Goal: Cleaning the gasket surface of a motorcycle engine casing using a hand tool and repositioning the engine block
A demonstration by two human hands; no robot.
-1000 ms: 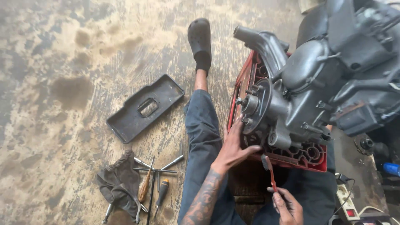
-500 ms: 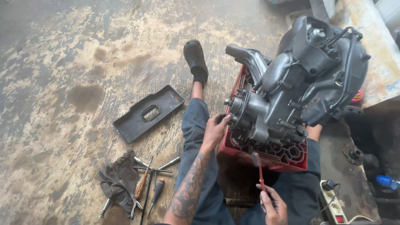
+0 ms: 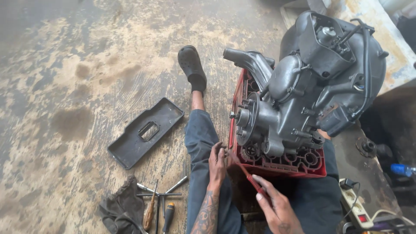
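Red-handled screwdriver (image 3: 252, 180) in right hand (image 3: 277, 208) grip; left hand (image 3: 216, 164) loosely curled on crate (image 3: 277, 164)

I read the scene as evenly lit by soft daylight; no hard shadows fall on the floor (image 3: 78, 86). The upper right corner is brightest, where a pale slab (image 3: 390, 52) nearly washes out. The engine (image 3: 303, 86) shows dull highlights on its casing. The space at right beneath it is dark. Focus is sharp centrally; edges bow slightly from the wide lens.
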